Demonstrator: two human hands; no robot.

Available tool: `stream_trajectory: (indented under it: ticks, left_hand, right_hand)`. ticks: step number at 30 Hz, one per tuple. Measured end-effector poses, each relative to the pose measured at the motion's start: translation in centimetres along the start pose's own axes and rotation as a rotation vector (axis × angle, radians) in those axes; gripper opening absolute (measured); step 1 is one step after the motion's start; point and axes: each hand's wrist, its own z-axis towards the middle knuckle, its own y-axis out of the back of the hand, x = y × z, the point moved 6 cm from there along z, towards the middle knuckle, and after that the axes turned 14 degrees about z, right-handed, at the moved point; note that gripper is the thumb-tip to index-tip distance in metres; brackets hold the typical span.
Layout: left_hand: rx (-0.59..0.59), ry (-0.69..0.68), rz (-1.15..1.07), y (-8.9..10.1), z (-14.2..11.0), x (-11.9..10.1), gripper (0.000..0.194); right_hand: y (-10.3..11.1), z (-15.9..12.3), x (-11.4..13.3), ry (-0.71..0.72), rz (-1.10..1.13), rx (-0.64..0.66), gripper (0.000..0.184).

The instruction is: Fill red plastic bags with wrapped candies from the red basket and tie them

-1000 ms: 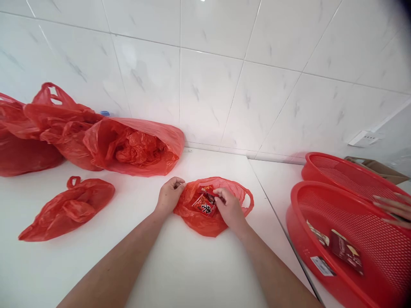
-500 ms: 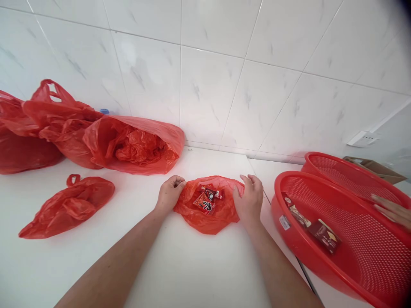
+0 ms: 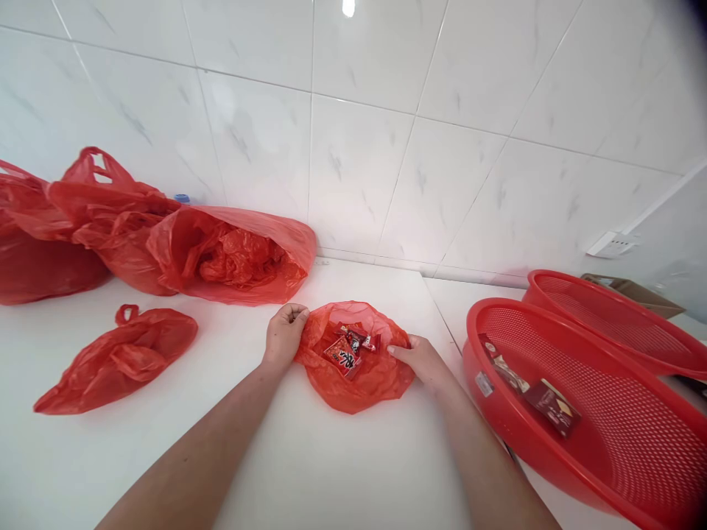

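A red plastic bag (image 3: pixel 353 394) lies with its mouth spread on the white table in front of me. Several small snack packets (image 3: pixel 343 355) in red and dark wrappers show inside it. My left hand (image 3: pixel 285 335) pinches the bag's left rim between thumb and fingers. At the opposite rim, my right hand (image 3: pixel 423 358) grips the bag, its thumb over the edge and the other fingers hidden behind the plastic.
A large red perforated basket (image 3: pixel 475 346) on the right holds a few packets (image 3: pixel 552 407); a second basket (image 3: pixel 538 283) stands behind it. A crumpled red bag (image 3: pixel 118 361) lies left, with larger stuffed red bags (image 3: pixel 301 239) along the tiled wall. A cardboard box (image 3: pixel 635 294) sits far right.
My right hand left the packets, moved to the bag's right rim and closed on it. The front basket shifted left and turned. Another person's hand at the right edge has left the basket.
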Motion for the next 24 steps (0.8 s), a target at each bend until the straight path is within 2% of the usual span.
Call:
stream_trajectory:
  ticks: [2,5,7,11,20,24]
  left_hand:
    - [0.0,-0.008,-0.007,0.0,0.0,0.0,0.023]
    - [-0.016,-0.003,-0.039,0.0,-0.3,0.0,0.023]
    - [-0.023,0.004,-0.056,0.1,-0.4,-0.1,0.023]
    - [-0.019,0.017,-0.053,0.2,-0.6,-0.4,0.024]
    - [0.031,0.02,-0.066,-0.1,-0.6,-0.7,0.026]
    - [0.013,0.008,-0.069,0.1,-0.7,-0.7,0.025]
  right_hand:
    - [-0.3,0.0,0.6,0.073,0.175,0.022,0.03]
    - [0.4,0.0,1.6,0.232,0.408,-0.03,0.031]
    - [1.1,0.1,1.8,0.276,0.498,-0.056,0.03]
    - [2.1,0.3,1.3,0.248,0.581,-0.117,0.03]
    - [2.8,1.2,-0.6,0.145,0.688,-0.196,0.026]
    - [3.8,1.7,-1.3,0.145,0.718,-0.279,0.023]
